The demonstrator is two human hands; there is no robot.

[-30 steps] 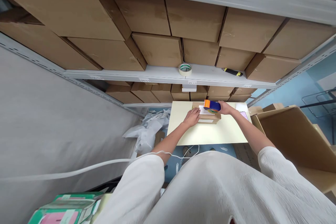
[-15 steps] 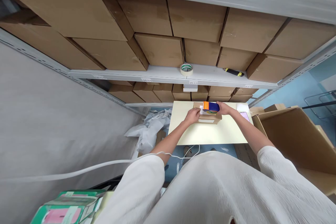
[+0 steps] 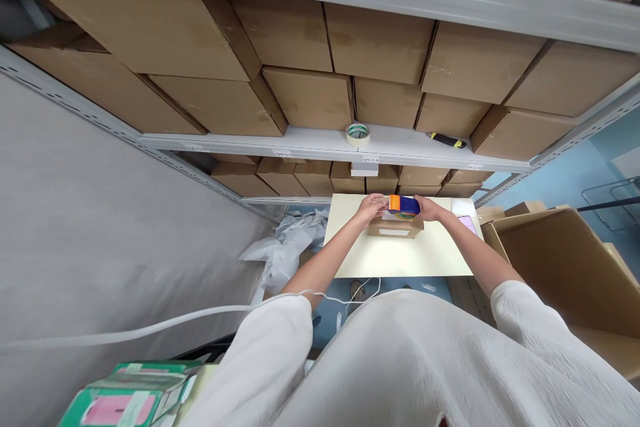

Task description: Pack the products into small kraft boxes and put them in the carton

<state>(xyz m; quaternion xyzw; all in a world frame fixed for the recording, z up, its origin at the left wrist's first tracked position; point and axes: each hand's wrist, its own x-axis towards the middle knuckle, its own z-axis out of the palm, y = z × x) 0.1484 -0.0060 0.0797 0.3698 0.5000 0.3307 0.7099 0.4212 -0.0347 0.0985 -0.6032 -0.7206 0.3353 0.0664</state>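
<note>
Since a second ago, when it lay flat on top of the box [image 3: 395,225], the left hand [image 3: 373,207] has lifted and come to the orange end of the dispenser [image 3: 406,206]. From my remote seat I see its fingers bent in, tips right at that end; I cannot tell whether they pinch anything. My right hand [image 3: 427,209] is wrapped round the dispenser's other, dark blue end, so the dispenser lies lengthwise between the two hands, to the left of the right-hand grip. It sits over the box top, but I cannot make out whether it touches. Below both hands, the box rests on the far part of the pale table [image 3: 400,257], a white label [image 3: 394,232] on its near side. I also see a phone [image 3: 468,223] on the table, right of the box. Beyond, a tape roll [image 3: 358,139] and a cutter [image 3: 447,140] lie on the shelf [image 3: 310,141].
</note>
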